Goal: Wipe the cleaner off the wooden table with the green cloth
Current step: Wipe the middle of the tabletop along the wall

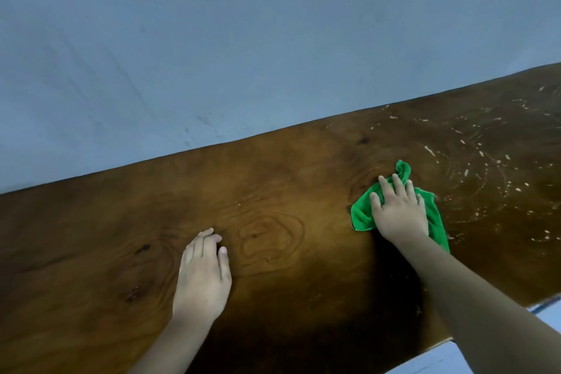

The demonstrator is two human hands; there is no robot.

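Observation:
A dark wooden table (273,191) fills the lower half of the view. My right hand (397,209) lies flat with spread fingers on a crumpled green cloth (361,215), pressing it to the tabletop. Whitish smears and curved streaks of cleaner (473,167) cover the wood to the right of the cloth. My left hand (203,273) rests on the bare wood at the lower middle, fingers relaxed and together, holding nothing.
A plain blue-grey wall (212,39) rises straight behind the table's far edge. At the lower right the table's near edge (540,304) gives way to a pale floor.

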